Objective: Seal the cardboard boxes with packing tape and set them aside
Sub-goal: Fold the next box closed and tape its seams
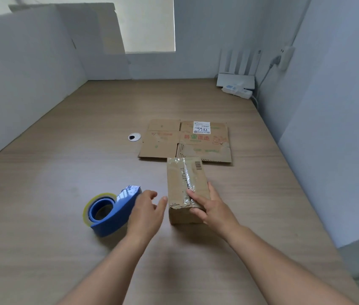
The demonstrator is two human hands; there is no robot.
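My right hand (210,206) grips the near end of a small cardboard box (180,179) lying on the wooden surface (53,172). The thumb lies along the box's right edge, the forefinger reaches out along the top, and the other fingers curl over the near edge. A strip of clear packing tape (188,176) runs lengthwise down the middle of the box's top, wrinkled and shiny, with a barcode label beside its far end.

My left hand (146,210) hangs loose and empty just left of the box, fingers relaxed, thumb tip close to the box's side. It overlaps the right end of a blue tape dispenser (110,214) that stands on the surface with a roll of clear tape in it. Whether the hand touches the dispenser I cannot tell.

Just beyond the small box a flattened cardboard box (163,142) lies on the surface, printed in red and green, with a white shipping label on it. Left of that is a round cable port (134,137) in the surface. In the far right corner stand a white router (235,79) and a power strip (237,91).
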